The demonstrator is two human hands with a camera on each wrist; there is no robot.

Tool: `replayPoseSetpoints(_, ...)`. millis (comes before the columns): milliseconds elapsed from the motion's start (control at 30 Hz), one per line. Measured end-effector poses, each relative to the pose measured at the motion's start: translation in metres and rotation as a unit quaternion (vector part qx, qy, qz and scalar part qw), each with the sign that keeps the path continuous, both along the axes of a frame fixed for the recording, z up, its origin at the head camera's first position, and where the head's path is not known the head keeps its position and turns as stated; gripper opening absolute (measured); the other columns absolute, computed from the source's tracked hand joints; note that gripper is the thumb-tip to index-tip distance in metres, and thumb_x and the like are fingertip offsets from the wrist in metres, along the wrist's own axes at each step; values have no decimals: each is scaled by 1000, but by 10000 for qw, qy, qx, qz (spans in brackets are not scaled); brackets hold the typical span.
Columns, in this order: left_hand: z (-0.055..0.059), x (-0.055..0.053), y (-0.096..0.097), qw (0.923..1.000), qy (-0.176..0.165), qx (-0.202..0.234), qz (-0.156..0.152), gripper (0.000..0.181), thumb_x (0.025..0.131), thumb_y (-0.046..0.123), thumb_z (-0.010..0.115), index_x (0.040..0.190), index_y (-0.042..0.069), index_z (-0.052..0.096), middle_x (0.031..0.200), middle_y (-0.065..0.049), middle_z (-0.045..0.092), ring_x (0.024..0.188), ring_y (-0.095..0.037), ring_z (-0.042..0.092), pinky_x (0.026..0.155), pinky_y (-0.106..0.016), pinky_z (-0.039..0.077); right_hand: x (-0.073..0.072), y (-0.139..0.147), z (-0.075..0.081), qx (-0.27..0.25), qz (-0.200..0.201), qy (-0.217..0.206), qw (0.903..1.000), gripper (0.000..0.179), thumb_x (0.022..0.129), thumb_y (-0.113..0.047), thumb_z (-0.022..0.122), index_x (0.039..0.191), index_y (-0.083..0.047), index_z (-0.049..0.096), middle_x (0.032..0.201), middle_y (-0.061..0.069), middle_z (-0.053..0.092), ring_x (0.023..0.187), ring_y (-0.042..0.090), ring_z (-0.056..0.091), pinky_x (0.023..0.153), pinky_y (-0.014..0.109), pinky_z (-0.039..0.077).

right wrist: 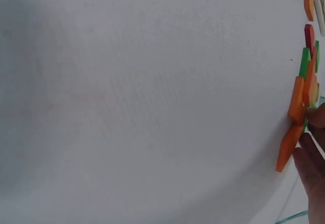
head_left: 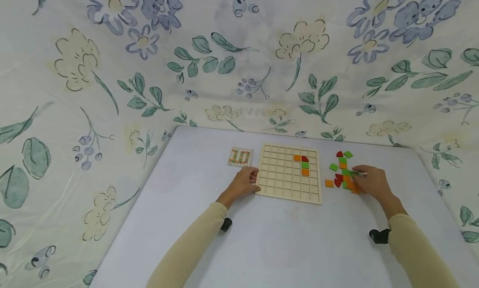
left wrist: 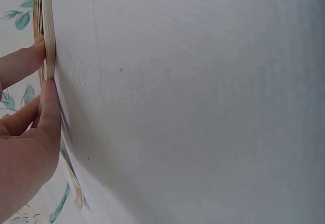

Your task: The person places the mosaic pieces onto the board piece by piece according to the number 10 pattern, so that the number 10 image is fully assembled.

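On the white table lies a wooden grid board (head_left: 278, 171), with a few orange, red and green tiles in its upper right squares. My left hand (head_left: 244, 182) holds the board's left edge near the front corner; finger and thumb meet that edge in the left wrist view. To the right of the board is a loose pile of green tiles (head_left: 342, 160), orange tiles (head_left: 329, 183) and red tiles (head_left: 339, 154). My right hand (head_left: 372, 182) is over the pile's right side and pinches a thin tile (head_left: 360, 173), seen edge-on. Its fingers partly hide the pile.
A small pattern card (head_left: 240, 156) with coloured squares lies left of the board. A floral cloth (head_left: 254, 72) hangs behind the table (head_left: 262, 246). Black straps show at both wrists.
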State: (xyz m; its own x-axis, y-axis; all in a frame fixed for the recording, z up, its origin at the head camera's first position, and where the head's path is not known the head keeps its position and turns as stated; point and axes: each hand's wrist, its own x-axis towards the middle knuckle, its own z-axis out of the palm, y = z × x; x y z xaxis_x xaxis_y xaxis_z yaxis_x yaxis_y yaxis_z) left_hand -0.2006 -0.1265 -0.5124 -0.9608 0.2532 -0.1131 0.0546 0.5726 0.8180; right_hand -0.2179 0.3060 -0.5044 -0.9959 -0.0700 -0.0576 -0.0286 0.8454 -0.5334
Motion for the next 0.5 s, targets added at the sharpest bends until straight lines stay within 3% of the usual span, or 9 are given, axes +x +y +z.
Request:
replayPoseSetpoints(200,0,1,-1,10000,31,16,-85,65,73,-7,81,130,-10,51,110,-13,53,100,-23,56,86,-23,53,-7,1,-5,232,198,-27,9995,34,90,-10,64,120,7,62,122,30,58,112,47,49,97,63,42)
replayPoseSetpoints(500,-3,-2,2,10000,-4,-49,71,65,73,-7,81,131,-8,52,110,-11,53,100,-22,56,86,-24,53,-22,1,-2,1187,1061,-226,9870,37,90,-11,67,117,13,61,114,29,61,102,41,49,97,59,43)
